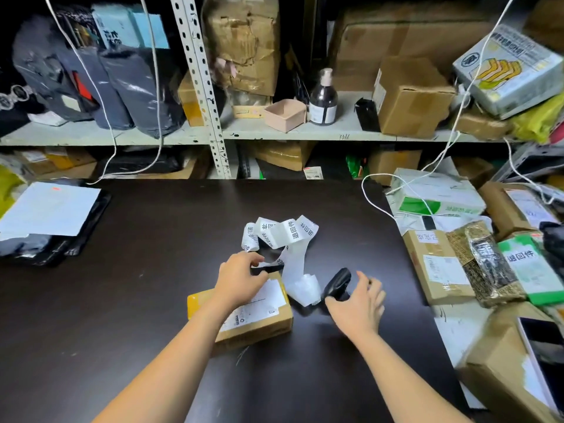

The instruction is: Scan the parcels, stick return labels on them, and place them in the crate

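In the head view, a parcel (259, 315) is lying on the table (137, 300) in front of the person. Its long axis is running left to right, its yellow-taped end is pointing left and its printed face is up, partly hidden under the left hand (241, 279). That hand's grip is pinching a dark end of the label strip (280, 233), which is curling away behind. The right hand (357, 303), blurred, is hovering with fingers spread and its thumb touching the scanner (337, 283). The scanner's head is pointing away from the person.
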{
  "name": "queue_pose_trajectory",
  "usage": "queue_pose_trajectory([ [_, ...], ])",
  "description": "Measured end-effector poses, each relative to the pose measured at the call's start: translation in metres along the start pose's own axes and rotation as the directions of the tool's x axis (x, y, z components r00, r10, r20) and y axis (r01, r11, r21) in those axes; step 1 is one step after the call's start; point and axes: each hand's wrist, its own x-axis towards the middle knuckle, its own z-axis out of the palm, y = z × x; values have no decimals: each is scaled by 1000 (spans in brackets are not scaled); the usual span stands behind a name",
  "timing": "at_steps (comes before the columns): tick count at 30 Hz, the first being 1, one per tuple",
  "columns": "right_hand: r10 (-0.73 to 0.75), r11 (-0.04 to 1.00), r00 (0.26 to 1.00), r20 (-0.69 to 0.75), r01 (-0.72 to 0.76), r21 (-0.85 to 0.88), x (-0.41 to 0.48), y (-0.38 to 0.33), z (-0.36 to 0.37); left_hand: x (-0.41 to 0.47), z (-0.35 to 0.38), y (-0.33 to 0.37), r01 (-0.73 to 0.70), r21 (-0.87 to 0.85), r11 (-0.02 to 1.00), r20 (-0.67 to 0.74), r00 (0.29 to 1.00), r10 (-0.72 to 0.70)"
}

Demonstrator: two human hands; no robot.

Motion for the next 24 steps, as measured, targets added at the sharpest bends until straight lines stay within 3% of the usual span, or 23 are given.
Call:
queue_pose_trajectory([
  [4, -239, 963, 966, -102, 249, 102, 23, -33, 0, 3, 13, 14, 20, -9, 1000, -10, 1000, -20],
  [10, -457, 861, 875, 158, 391, 325, 80, -96, 3, -1, 12, 17, 60, -25, 998, -51, 997, -61],
  [15, -495, 868, 742, 453, 446, 218, 112, -127, 7, -6, 3, 13, 58, -33, 998, -73, 996, -60],
  [18, -424, 898, 715, 555, 409, 160, 115, -130, 7, -5, -4, 8, 60, -49, 997, -75, 995, -63],
  [21, -454, 865, 698, 554, 495, 86, 112, -128, 6, -1, -12, 4, 27, -82, 996, -91, 995, -34],
  [24, -546, 829, 697, 465, 529, 180, 97, -129, -2, 3, -17, 4, -22, -135, 991, -150, 989, 1],
])
